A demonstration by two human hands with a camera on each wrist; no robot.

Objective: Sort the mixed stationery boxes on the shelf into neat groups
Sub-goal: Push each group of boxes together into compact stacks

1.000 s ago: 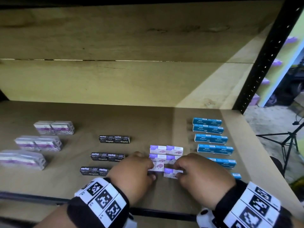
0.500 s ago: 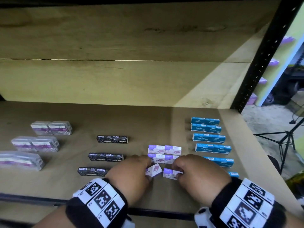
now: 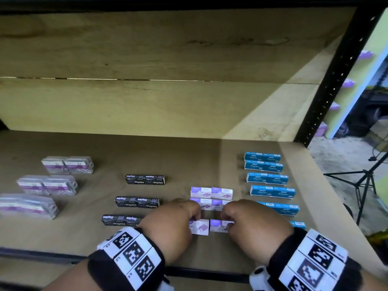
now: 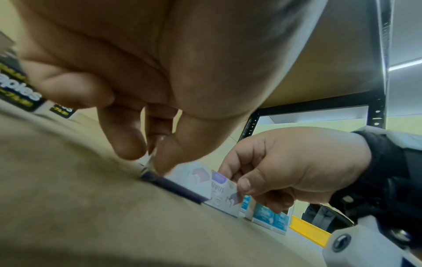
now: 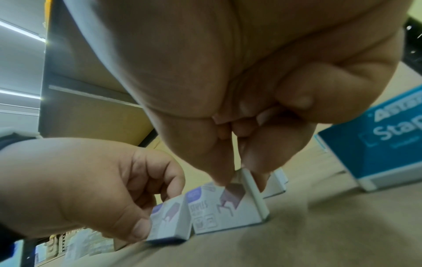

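Four groups already stand sorted; only the front purple pair remains. Just before the purple rows [image 3: 211,193], left hand [image 3: 168,229] pinches one purple box [image 3: 200,226], right hand [image 3: 255,229] pinches its neighbour [image 3: 218,224].

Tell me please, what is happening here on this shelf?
A person is sorting small staple boxes on a wooden shelf. The left hand pinches one purple-and-white box and the right hand pinches another, setting them side by side as the front row of the purple group. Two purple pairs lie behind. Black boxes sit in rows to the left, blue boxes to the right, and clear cases at far left.
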